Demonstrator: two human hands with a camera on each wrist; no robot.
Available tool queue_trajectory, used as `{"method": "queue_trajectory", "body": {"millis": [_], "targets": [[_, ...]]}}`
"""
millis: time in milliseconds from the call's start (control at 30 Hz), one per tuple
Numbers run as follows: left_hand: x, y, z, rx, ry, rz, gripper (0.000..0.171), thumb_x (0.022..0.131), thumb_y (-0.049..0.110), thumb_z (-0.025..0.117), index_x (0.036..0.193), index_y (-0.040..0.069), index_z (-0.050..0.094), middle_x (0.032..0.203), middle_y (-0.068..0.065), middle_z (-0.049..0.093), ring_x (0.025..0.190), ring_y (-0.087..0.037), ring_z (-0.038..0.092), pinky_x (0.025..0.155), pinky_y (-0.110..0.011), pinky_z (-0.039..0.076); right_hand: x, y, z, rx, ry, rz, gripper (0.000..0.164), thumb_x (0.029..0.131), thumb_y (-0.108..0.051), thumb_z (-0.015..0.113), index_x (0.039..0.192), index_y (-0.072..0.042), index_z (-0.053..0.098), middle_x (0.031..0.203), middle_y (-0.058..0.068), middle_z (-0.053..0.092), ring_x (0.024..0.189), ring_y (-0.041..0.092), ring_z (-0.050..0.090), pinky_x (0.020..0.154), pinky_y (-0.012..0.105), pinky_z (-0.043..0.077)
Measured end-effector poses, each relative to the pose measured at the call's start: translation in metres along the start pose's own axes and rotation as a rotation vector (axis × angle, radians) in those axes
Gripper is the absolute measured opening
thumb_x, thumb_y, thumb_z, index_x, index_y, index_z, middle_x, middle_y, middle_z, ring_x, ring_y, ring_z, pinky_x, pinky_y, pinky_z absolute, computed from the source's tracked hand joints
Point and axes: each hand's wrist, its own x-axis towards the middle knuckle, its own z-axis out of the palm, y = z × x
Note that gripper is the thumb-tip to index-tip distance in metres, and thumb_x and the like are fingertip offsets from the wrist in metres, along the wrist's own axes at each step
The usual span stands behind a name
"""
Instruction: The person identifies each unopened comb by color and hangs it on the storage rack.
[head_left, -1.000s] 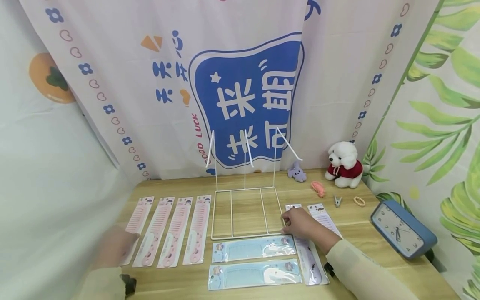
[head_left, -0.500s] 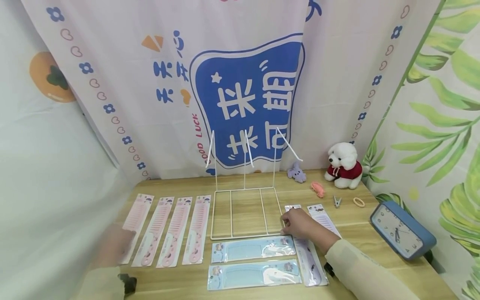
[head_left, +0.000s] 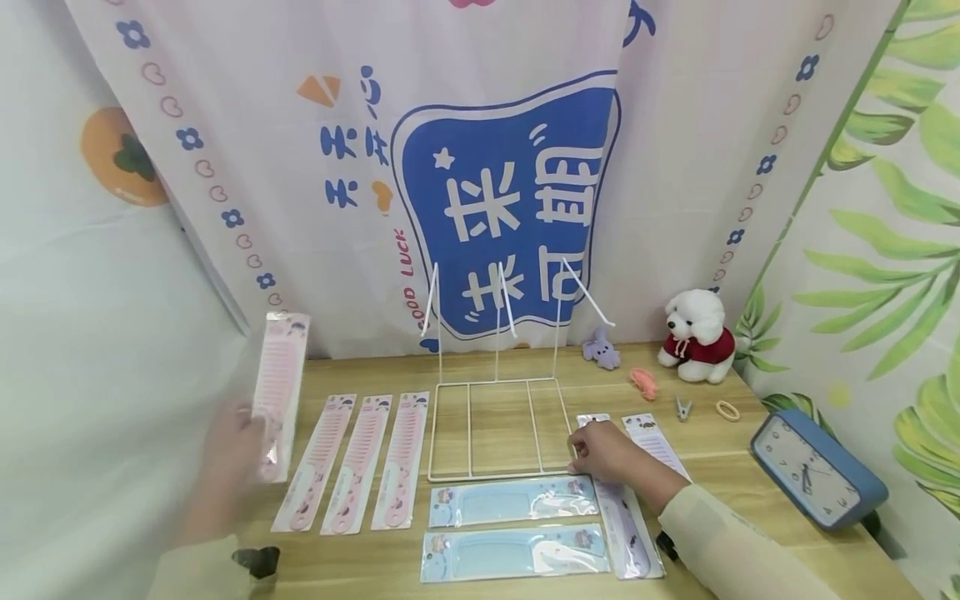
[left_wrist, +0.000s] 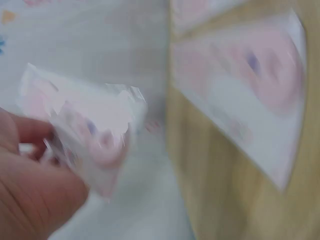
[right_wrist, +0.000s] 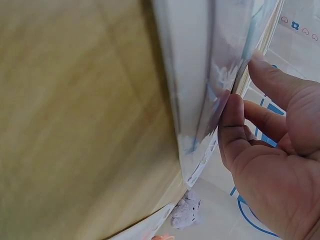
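My left hand (head_left: 232,446) pinches a pink comb in a clear packet (head_left: 279,375) by its lower end and holds it up, tilted, over the left of the table. In the left wrist view the packet's handle end (left_wrist: 107,142) is blurred and sticks out past the thumb. At the front right corner of the white wire rack (head_left: 504,476), my right hand (head_left: 611,454) has thumb and fingertips at the rack's bar. Under that hand lies a packaged purple comb (head_left: 628,533), its middle hidden.
Several packaged pink combs (head_left: 315,467) lie left of the rack. Two packaged blue combs (head_left: 513,500) lie in front. Another purple comb (head_left: 654,442), a hair clip (head_left: 643,383), a clothespin (head_left: 683,408), a ring (head_left: 727,410), a plush dog (head_left: 699,333) and a clock (head_left: 813,471) are to the right.
The left hand has lifted the leftmost pink comb packet off the table, bringing it up and nearly upright. The right hand keeps its place at the rack corner. The head view has shifted slightly.
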Motion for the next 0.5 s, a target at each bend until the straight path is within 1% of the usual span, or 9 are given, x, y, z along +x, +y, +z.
{"method": "queue_trajectory", "body": {"millis": [33,67,100,167,233,267,333,400,500], "targets": [[-0.002,0.010,0.002,-0.041,-0.030,0.014,0.055,0.117,0.022,0.034,0.165,-0.005,0.028,0.163,-0.039,0.041,0.139,-0.056,0.053,0.109,-0.065,0.053,0.000,0.000,0.000,0.001,0.003,-0.004,0.048,0.089,-0.019,0.092,0.068,-0.018,0.048,0.061,-0.011,0.039,0.061,0.008,0.036,0.059,0.024,0.027],[-0.005,0.020,0.005,-0.071,-0.049,0.037,0.053,0.118,0.023,0.034,0.164,-0.002,0.029,0.166,-0.037,0.040,0.142,-0.054,0.052,0.113,-0.063,0.052,-0.001,0.001,-0.001,0.000,0.005,-0.011,0.049,0.089,-0.019,0.092,0.068,-0.018,0.048,0.061,-0.011,0.038,0.061,0.008,0.036,0.059,0.024,0.026],[-0.008,0.028,0.009,-0.107,-0.071,0.070,0.049,0.119,0.023,0.035,0.161,0.000,0.033,0.164,-0.035,0.044,0.139,-0.048,0.057,0.113,-0.057,0.054,-0.001,0.001,-0.001,-0.002,0.006,-0.014,0.049,0.089,-0.019,0.092,0.068,-0.018,0.047,0.061,-0.011,0.038,0.061,0.008,0.035,0.059,0.024,0.026],[-0.017,0.045,0.016,-0.196,-0.119,0.131,0.037,0.119,0.023,0.037,0.153,0.008,0.041,0.155,-0.023,0.057,0.128,-0.031,0.066,0.104,-0.040,0.060,-0.001,0.002,-0.001,-0.002,0.010,-0.021,0.050,0.089,-0.018,0.092,0.068,-0.018,0.046,0.061,-0.011,0.037,0.060,0.008,0.034,0.059,0.023,0.025],[-0.026,0.056,0.026,-0.301,-0.135,0.238,0.025,0.118,0.015,0.041,0.141,0.008,0.047,0.134,-0.008,0.067,0.114,-0.013,0.066,0.093,-0.025,0.060,-0.001,0.002,-0.001,-0.001,0.012,-0.023,0.051,0.089,-0.018,0.092,0.068,-0.018,0.046,0.061,-0.011,0.036,0.060,0.007,0.034,0.059,0.023,0.024],[-0.030,0.061,0.031,-0.345,-0.137,0.298,0.020,0.117,0.011,0.044,0.135,0.006,0.050,0.124,0.000,0.068,0.107,-0.007,0.066,0.088,-0.020,0.059,0.000,0.002,0.000,0.001,0.010,-0.021,0.050,0.089,-0.018,0.092,0.068,-0.018,0.046,0.061,-0.011,0.036,0.060,0.007,0.034,0.059,0.023,0.024],[-0.038,0.067,0.041,-0.421,-0.161,0.416,0.014,0.115,0.005,0.047,0.128,0.002,0.052,0.112,0.010,0.067,0.100,-0.003,0.064,0.083,-0.017,0.058,0.000,0.002,0.001,0.008,0.008,-0.008,0.050,0.088,-0.018,0.092,0.068,-0.018,0.047,0.061,-0.011,0.037,0.060,0.008,0.035,0.059,0.023,0.025],[-0.044,0.071,0.050,-0.440,-0.173,0.536,0.011,0.114,0.000,0.050,0.124,-0.005,0.052,0.107,0.011,0.067,0.095,-0.004,0.064,0.080,-0.018,0.057,0.000,0.001,0.002,0.016,0.005,0.007,0.049,0.088,-0.017,0.092,0.068,-0.017,0.047,0.061,-0.010,0.039,0.061,0.009,0.036,0.059,0.024,0.026],[-0.048,0.075,0.059,-0.426,-0.202,0.665,0.009,0.112,-0.003,0.051,0.121,-0.006,0.052,0.104,0.009,0.066,0.091,-0.006,0.063,0.075,-0.020,0.057,0.001,0.001,0.002,0.017,0.008,0.007,0.049,0.088,-0.017,0.092,0.068,-0.017,0.048,0.061,-0.010,0.039,0.061,0.009,0.036,0.059,0.024,0.026]]}}
